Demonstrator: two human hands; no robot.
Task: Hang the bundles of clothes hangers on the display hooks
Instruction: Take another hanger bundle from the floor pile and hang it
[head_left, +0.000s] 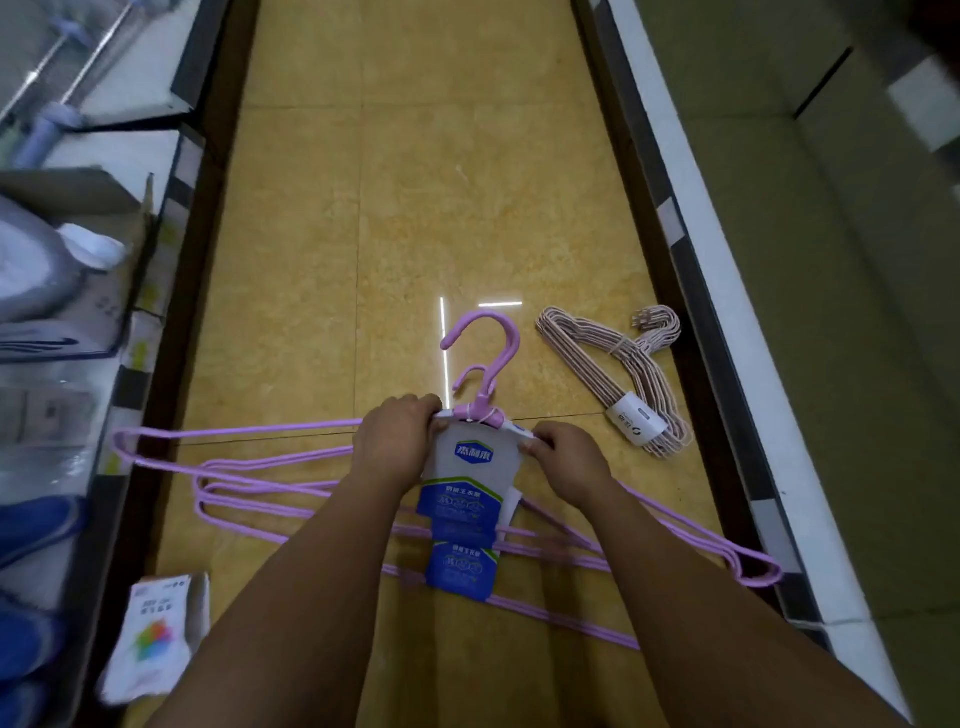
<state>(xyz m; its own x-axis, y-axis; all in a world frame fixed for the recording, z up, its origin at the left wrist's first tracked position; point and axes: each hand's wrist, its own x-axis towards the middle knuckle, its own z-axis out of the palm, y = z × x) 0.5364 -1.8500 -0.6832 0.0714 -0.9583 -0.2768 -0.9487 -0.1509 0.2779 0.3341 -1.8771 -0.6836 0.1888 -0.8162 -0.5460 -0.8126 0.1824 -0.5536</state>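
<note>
Yellow-tiled floor (426, 208) runs down a narrow shop aisle between low shelving on either side, and no display hook can be seen anywhere in this view. Nearest the onlooker, beside the floor's left edge, a small white box (156, 639) with a coloured print lies on the tiles. Just beyond it, a person bends over a bundle of purple hangers (260, 488) whose long wire arms fan out across the aisle almost from one edge to the other. Blue-and-white product labels (462, 519) hang at its centre. The left hand (397, 441) curls its fingers around the bundle's neck on one side of the label; the right hand (569, 465) pinches the neck on the other side, both closed on the hangers just below the purple hook (485, 353), which points up the aisle. Farther off, near the floor's right edge, a second bundle of pale pink hangers (618, 384), tied and banded with a white tag, lies on the tiles with no hand near it. Judging by this, the job is barely begun: one bundle is only in hand at floor level, the other waits, and neither hangs anywhere. Shelves (78, 291) on the left hold blurred packaged goods.
</note>
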